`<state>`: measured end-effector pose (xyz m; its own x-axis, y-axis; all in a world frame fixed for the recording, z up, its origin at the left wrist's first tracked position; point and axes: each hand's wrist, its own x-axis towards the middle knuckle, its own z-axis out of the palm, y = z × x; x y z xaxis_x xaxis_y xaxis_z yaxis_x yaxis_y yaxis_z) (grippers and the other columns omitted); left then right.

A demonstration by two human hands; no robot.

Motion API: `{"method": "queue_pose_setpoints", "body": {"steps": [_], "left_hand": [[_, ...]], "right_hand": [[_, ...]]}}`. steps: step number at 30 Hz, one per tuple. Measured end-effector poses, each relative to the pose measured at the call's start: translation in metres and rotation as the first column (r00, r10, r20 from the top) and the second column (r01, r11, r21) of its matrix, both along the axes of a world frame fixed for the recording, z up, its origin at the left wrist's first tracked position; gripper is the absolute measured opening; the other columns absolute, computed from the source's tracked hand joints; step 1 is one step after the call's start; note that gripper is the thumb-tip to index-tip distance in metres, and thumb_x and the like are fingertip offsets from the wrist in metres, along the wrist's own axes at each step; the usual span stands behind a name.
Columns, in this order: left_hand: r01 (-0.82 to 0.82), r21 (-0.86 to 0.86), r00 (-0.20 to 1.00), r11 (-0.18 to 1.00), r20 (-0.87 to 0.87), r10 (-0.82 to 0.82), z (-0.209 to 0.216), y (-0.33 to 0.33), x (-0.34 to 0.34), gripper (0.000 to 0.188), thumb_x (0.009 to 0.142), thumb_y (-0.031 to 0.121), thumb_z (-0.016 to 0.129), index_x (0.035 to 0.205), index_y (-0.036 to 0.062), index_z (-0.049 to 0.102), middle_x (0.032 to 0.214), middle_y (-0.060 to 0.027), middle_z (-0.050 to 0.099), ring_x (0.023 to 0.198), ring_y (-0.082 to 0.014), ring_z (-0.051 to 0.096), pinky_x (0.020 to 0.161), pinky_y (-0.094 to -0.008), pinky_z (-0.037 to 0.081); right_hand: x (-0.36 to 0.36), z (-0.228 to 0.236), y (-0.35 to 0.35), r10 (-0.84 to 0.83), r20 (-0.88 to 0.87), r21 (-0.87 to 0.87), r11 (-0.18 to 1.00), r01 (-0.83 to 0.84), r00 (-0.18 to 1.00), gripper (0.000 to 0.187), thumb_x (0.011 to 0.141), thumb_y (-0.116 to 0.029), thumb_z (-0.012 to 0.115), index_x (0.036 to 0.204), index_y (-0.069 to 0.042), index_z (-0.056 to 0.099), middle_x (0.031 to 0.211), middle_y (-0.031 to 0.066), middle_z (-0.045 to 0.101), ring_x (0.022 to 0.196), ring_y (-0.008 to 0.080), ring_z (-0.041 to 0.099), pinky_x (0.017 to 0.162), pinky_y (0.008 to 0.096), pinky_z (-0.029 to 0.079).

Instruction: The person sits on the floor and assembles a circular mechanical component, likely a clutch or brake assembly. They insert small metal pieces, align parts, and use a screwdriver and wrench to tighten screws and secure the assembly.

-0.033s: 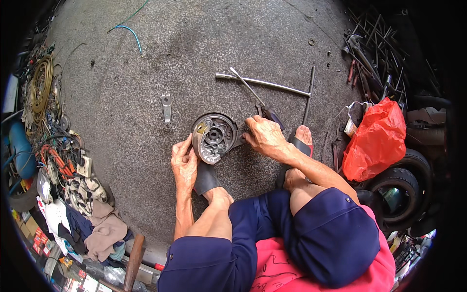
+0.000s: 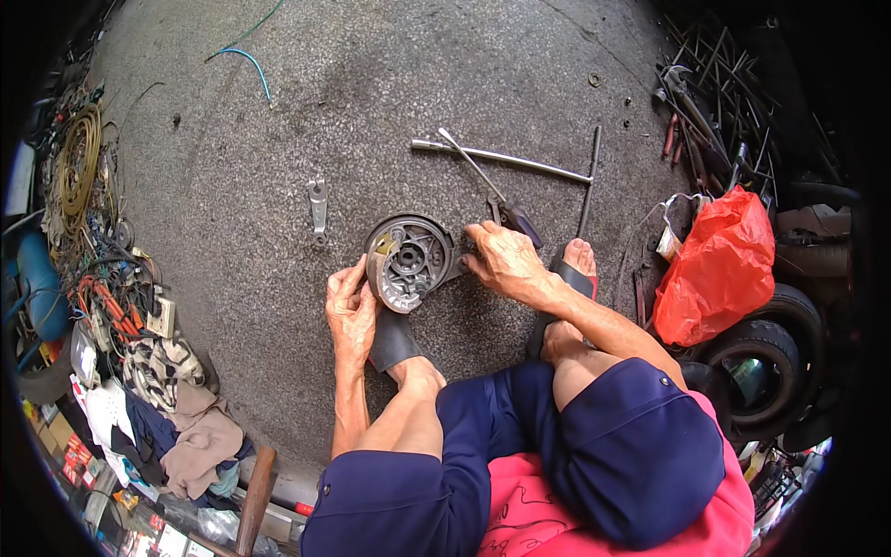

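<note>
Just ahead of the person's left sandal [image 2: 393, 345], between the two hands, sits a round grey drum brake plate [image 2: 422, 269], its open, ribbed side facing up. From where I stand, everything hangs on how that plate lies: its disc is toward the left hand [image 2: 351, 311], while its one projecting arm [image 2: 460, 267] points right, so the long axis runs side to side across the person's front, from one hand to the other. The left hand is the nearer to the disc, thumb and fingers pinched on its left rim, beside the curved brake shoe [image 2: 380, 258]. The right hand [image 2: 506, 260] is at the tip of the arm, fingers curled and thumb against it; whether it really grips there I cannot tell. The hands are apart, with the plate spanning the gap. Its near edge overlaps the sandal's toe from this angle, and I can't make out whether it rests on it. Just beyond the right hand, on the speckled floor [image 2: 232, 186], a dark-handled screwdriver [image 2: 518, 219] lies with its shaft across a T-handle socket wrench [image 2: 520, 161]. A small grey metal lever [image 2: 318, 209] lies ahead of the left hand, apart from the plate.
</note>
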<state>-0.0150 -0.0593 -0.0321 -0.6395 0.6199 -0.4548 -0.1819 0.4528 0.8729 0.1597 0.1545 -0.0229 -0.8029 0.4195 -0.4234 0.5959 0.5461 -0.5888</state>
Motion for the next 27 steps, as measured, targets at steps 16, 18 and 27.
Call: {"method": "queue_pose_setpoints", "body": {"steps": [16, 18, 27], "left_hand": [[-0.161, 0.173, 0.949, 0.972, 0.298, 0.104, -0.013, 0.001, -0.001, 0.045, 0.088, 0.006, 0.075, 0.130, -0.0036, 0.060, 0.130, -0.0097, 0.058, 0.104, -0.0178, 0.066, 0.082, -0.0260, 0.058], [-0.100, 0.156, 0.971, 0.983, 0.232, 0.062, -0.007, 0.007, 0.001, 0.044, 0.088, 0.006, 0.075, 0.128, -0.0037, 0.060, 0.122, -0.0095, 0.061, 0.098, -0.0157, 0.065, 0.077, -0.0245, 0.058], [0.063, -0.105, 0.942, 0.992, 0.336, -0.024, 0.033, 0.037, 0.012, 0.091, 0.078, 0.030, 0.085, 0.154, 0.0183, 0.038, 0.075, 0.0035, 0.057, 0.063, -0.0064, 0.050, 0.063, -0.0200, 0.043]], "right_hand": [[-0.062, 0.044, -0.011, -0.188, -0.178, -0.347, 0.931, 0.117, 0.966, 0.063, 0.083, -0.060, 0.067, 0.093, 0.003, 0.065, 0.080, 0.0220, 0.068, 0.077, 0.0393, 0.068, 0.069, 0.0476, 0.053], [-0.066, 0.058, -0.015, -0.071, -0.089, -0.297, 0.954, 0.042, 0.994, 0.076, 0.076, -0.068, 0.068, 0.089, 0.007, 0.062, 0.077, 0.0249, 0.067, 0.074, 0.0414, 0.068, 0.067, 0.0486, 0.054], [-0.036, 0.068, -0.003, -0.032, -0.041, -0.277, 0.961, 0.020, 0.999, 0.047, 0.077, -0.041, 0.068, 0.075, 0.005, 0.059, 0.063, 0.0218, 0.061, 0.059, 0.0374, 0.065, 0.055, 0.0442, 0.050]]}}
